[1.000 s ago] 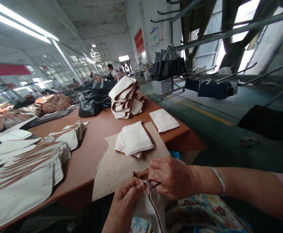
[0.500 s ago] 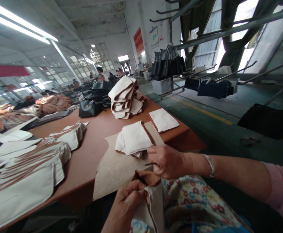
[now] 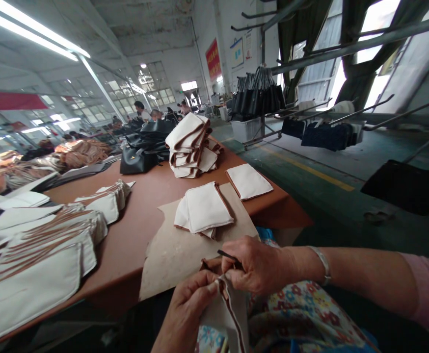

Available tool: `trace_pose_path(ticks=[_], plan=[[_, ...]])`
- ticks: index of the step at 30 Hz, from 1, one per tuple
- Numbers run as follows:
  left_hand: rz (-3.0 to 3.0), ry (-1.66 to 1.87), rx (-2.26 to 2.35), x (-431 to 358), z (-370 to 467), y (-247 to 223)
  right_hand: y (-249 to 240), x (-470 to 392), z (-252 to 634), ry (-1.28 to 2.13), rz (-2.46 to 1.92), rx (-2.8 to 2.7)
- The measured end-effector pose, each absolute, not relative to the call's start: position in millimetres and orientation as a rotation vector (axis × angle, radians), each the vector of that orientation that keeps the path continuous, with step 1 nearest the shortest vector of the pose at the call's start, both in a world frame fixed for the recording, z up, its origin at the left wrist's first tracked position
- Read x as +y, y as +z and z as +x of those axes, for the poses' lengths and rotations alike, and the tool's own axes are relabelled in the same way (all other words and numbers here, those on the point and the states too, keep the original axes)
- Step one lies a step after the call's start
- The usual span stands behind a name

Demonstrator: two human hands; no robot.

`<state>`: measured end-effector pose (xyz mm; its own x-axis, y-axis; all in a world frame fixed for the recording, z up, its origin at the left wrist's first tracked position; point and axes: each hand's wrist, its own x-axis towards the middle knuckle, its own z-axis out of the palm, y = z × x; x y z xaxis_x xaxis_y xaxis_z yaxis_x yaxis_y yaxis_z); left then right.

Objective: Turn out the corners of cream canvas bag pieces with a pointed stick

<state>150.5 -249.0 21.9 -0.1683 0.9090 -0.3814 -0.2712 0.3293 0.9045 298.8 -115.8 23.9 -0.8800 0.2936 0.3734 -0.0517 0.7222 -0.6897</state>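
A white fabric piece with brown edging [image 3: 226, 314] hangs over the lap, its top edge pinched by my left hand [image 3: 190, 304]. Close beside it, my right hand [image 3: 254, 264] is closed around a thin dark tool [image 3: 229, 255], whose tip points left. The right fingertips meet the piece's top edge, near the left fingers. Brown material [image 3: 212, 265] shows behind the fingers. Just beyond the hands, a few white pieces [image 3: 207, 208] lie on a tan sheet [image 3: 163, 262]. One more white piece [image 3: 249, 181] lies to their right.
The brown table [image 3: 141, 206] carries a tall stack of white pieces [image 3: 189, 144], a black bag [image 3: 137, 162] and long rows of white pieces [image 3: 52, 274] at left. A metal rack with black bags [image 3: 257, 100] stands at the right. People sit in the background.
My right hand has moved down from beside the small pile to the held piece's top edge, bringing the dark tool with it. My left hand still pinches the piece.
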Motion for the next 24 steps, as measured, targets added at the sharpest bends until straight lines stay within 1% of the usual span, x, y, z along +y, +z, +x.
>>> trace_pose_path(ticks=[2, 3, 4, 7, 8, 9, 10, 13, 14, 15, 17, 19, 21, 23, 24], plan=[[0.706, 1.207, 1.342, -250, 153, 20, 24, -115, 298, 0.938, -0.225, -2.468], [0.727, 1.216, 1.347, -251, 154, 19, 25, -114, 298, 1.004, -0.268, -2.486], [0.737, 1.216, 1.352, -252, 155, 17, 26, -113, 298, 1.149, -0.337, -2.506], [0.688, 1.214, 1.345, -252, 157, 13, 27, -107, 299, 1.794, -0.609, -2.471], [0.656, 1.220, 1.341, -252, 157, 12, 28, -105, 299, 1.927, -0.667, -2.446], [0.620, 1.230, 1.338, -252, 157, 11, 29, -104, 300, 1.940, -0.694, -2.434], [0.584, 1.247, 1.336, -252, 157, 10, 31, -102, 302, 1.839, -0.676, -2.448], [0.497, 1.286, 1.359, -251, 156, 8, 43, -100, 312, 1.277, -0.440, -2.517], [0.490, 1.293, 1.372, -250, 155, 8, 48, -100, 317, 1.204, -0.360, -2.535], [0.498, 1.297, 1.385, -250, 155, 8, 52, -100, 322, 1.233, -0.306, -2.569], [0.537, 1.295, 1.401, -249, 155, 9, 59, -104, 331, 1.501, -0.273, -2.645], [0.582, 1.288, 1.401, -249, 156, 10, 61, -111, 336, 1.834, -0.366, -2.685], [0.619, 1.275, 1.408, -248, 157, 12, 58, -117, 337, 2.026, -0.502, -2.697], [0.641, 1.266, 1.433, -248, 158, 14, 55, -121, 334, 2.034, -0.580, -2.722], [0.651, 1.261, 1.448, -248, 159, 15, 54, -122, 333, 1.924, -0.525, -2.771]])
